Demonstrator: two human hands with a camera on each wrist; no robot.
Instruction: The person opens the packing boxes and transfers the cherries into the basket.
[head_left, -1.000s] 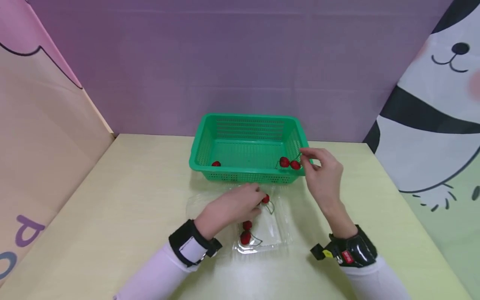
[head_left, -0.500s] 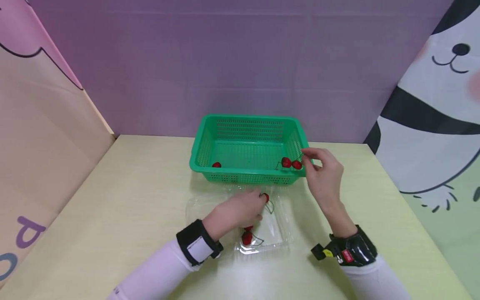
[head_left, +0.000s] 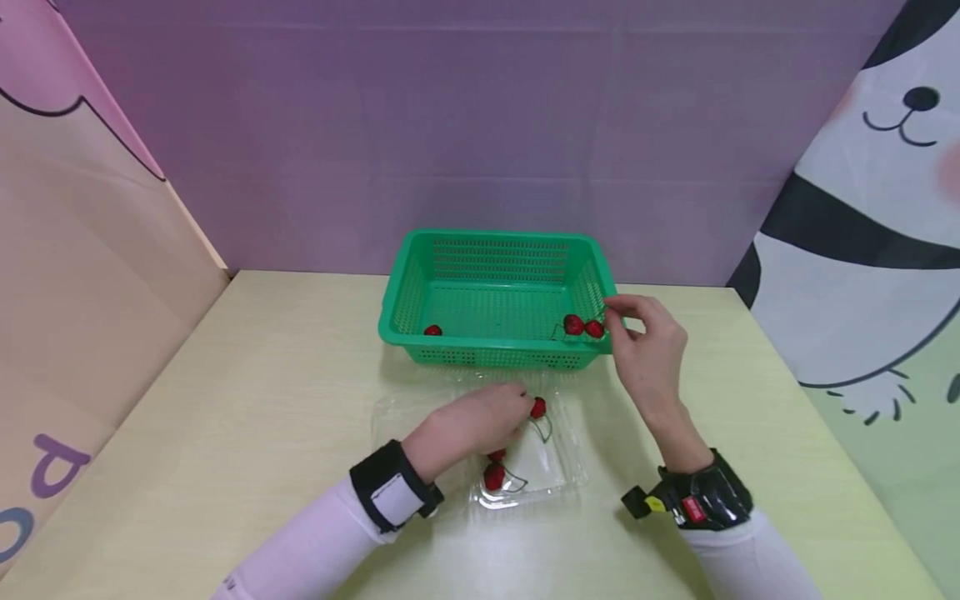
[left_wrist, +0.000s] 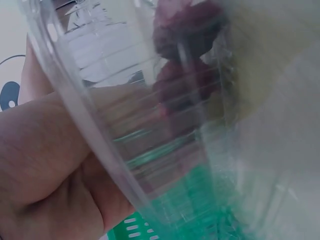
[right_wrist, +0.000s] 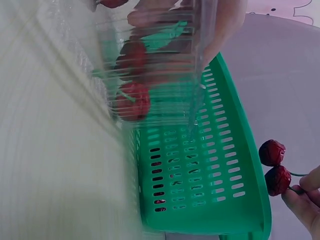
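My left hand (head_left: 474, 418) reaches into a clear plastic box (head_left: 553, 475), fingers bent and fingertips beside a red cherry (head_left: 539, 407) with a green stem. Whether they pinch it is hidden. More cherries (head_left: 494, 476) lie near the box's front, partly under this hand; the right wrist view shows cherries (right_wrist: 134, 101) through the plastic. My right hand (head_left: 649, 358) pinches the stems of two cherries (right_wrist: 273, 153) between thumb and forefinger. They hang at the right front corner of a green slotted basket (head_left: 498, 342), where another cherry (head_left: 432, 331) lies at left.
The basket stands behind the box, close to a purple backdrop (head_left: 480, 142). Both rest on a pale wooden table (head_left: 285, 400). A cream panel (head_left: 97, 275) borders the left side, and a panda-print panel (head_left: 855, 317) the right.
My left hand has shifted slightly right, partly covering the front cherries. The cherry by its fingertips now sits a little farther right and nearer. My right hand and its cherries barely move.
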